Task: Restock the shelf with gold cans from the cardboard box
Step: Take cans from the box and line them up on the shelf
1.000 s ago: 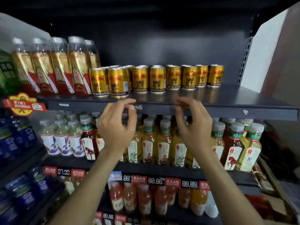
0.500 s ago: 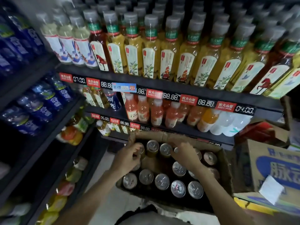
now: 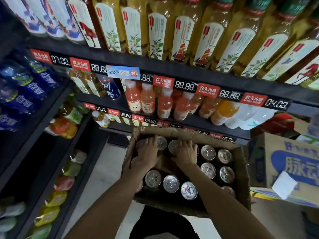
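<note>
A: What takes up most of your view?

B: The shelving (image 3: 172,68), dark and tiered. Its top visible row carries tall yellow tea bottles (image 3: 212,31), and red price tags (image 3: 208,90) run along the shelf edges. One tier down stand orange juice bottles (image 3: 164,103). On your left a second rack holds blue-labelled bottles (image 3: 22,94).

A: And next in size?

B: To your right sits a printed carton (image 3: 290,163) with blue characters and a white slip stuck on it. Just left of it, below you, is the cardboard box (image 3: 241,171), open at the top.

A: Where are the gold cans?

B: You see them inside that box, upright, only their silver lids showing. The gold cans (image 3: 208,169) stand in rows along the near side and the right side.

A: What are your hands doing?

B: Both reach down into the far part of the box. Your left hand (image 3: 146,154) lies over cans at the far left corner, its grip curled down round them. Your right hand (image 3: 185,152) covers cans near the far middle, fingers bent down over the lids; whether that grip has closed on a can, you cannot tell
</note>
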Demonstrator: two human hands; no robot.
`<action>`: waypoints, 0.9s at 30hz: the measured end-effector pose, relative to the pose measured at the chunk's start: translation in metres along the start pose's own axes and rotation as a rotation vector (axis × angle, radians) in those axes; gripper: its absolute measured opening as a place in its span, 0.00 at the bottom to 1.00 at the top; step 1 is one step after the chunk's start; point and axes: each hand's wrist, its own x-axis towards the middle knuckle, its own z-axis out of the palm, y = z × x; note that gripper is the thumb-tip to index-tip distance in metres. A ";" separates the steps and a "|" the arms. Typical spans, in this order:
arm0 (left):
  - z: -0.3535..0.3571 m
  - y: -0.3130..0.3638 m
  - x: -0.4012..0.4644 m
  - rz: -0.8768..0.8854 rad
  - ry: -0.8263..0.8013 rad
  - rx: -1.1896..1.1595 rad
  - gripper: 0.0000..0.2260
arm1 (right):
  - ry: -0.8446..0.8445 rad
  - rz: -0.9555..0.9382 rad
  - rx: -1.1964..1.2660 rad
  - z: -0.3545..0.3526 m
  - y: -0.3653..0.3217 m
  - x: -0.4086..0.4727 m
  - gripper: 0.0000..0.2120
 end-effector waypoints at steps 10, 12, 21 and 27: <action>-0.008 -0.002 -0.001 -0.034 0.246 -0.382 0.28 | 0.233 0.043 0.215 -0.008 0.009 -0.011 0.35; -0.024 -0.006 -0.014 -0.018 0.334 -0.638 0.28 | 0.298 0.058 0.374 -0.028 0.017 -0.026 0.36; -0.163 0.004 -0.070 0.018 0.352 -1.536 0.40 | 0.212 -0.039 1.505 -0.180 0.034 -0.095 0.26; -0.264 0.019 -0.087 0.235 0.367 -1.420 0.36 | 0.273 -0.244 1.423 -0.267 0.037 -0.116 0.18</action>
